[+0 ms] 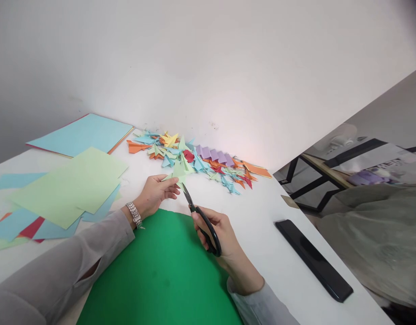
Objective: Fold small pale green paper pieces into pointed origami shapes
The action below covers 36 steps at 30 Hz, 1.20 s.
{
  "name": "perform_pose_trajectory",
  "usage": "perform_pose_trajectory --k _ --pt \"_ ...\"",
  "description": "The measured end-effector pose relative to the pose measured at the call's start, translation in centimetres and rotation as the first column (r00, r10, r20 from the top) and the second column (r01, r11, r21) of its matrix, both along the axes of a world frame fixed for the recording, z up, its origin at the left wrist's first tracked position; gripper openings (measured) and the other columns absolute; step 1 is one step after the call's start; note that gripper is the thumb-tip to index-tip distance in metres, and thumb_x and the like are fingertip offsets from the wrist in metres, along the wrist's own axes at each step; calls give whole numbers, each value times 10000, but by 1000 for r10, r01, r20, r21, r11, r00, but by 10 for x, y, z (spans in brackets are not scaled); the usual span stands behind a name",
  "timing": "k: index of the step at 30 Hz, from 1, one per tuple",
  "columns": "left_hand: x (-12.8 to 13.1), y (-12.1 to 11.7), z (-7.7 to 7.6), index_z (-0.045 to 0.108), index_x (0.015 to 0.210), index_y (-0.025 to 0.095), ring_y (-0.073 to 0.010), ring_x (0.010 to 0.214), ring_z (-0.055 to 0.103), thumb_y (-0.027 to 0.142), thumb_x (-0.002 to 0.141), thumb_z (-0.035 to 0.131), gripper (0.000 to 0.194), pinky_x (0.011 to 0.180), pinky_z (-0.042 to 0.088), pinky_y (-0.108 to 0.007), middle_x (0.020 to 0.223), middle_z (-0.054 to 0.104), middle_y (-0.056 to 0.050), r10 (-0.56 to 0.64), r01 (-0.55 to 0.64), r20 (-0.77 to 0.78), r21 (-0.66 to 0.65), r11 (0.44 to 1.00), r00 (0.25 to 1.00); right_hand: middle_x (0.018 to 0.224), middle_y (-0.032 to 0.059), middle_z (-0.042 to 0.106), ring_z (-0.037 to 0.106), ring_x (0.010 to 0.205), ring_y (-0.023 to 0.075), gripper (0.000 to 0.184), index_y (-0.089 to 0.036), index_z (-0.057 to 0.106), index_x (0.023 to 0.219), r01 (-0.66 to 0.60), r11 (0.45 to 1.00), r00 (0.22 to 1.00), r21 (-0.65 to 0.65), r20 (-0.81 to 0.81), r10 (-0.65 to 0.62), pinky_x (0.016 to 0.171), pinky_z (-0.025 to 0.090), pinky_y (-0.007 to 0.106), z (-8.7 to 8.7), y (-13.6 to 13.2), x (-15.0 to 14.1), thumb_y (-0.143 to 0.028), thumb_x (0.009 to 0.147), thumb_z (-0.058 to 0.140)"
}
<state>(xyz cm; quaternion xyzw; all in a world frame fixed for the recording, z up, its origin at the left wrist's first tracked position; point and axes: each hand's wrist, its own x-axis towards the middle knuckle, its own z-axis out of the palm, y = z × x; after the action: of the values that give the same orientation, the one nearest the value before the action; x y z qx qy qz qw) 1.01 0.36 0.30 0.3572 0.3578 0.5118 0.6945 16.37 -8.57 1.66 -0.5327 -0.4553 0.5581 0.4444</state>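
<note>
My left hand (158, 192), with a metal watch (135, 215) at its wrist, pinches a light green folded paper piece (182, 170) between thumb and fingers. My right hand (218, 230) is closed around the handles of black-handled scissors (208, 231). Their blades point up and left, with the tips at the lower edge of the green paper piece. Whether the blades are cutting into it cannot be made out. Below both hands lies a large green sheet (164, 266). Just beyond the hands is a heap of folded coloured paper pieces (188, 156).
Light green sheets (72, 185) and blue and red scraps lie at the left. A stack of coloured paper (82, 133) rests against the wall behind. A long black object (312, 259) lies near the table's right edge. Beyond that edge stands a dark-framed shelf (316, 180).
</note>
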Motion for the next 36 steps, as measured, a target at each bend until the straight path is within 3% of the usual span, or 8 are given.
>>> perform_pose_trajectory --k 19,36 --pt "-3 2 -2 552 632 114 -97 505 569 173 690 687 158 465 450 -204 549 587 -13 -14 16 111 -18 1000 994 486 -64 448 355 310 31 326 -143 582 607 4 1000 1000 14 -1 -4 281 231 173 2 -2 -2 -422 607 751" --pt "-1 1 -1 550 638 105 -114 525 604 155 699 678 150 473 472 -206 549 592 -28 19 -16 86 -32 999 996 451 -70 425 340 317 44 346 -142 629 671 20 1000 1000 -3 6 -20 283 229 185 2 -2 -2 -449 587 762"
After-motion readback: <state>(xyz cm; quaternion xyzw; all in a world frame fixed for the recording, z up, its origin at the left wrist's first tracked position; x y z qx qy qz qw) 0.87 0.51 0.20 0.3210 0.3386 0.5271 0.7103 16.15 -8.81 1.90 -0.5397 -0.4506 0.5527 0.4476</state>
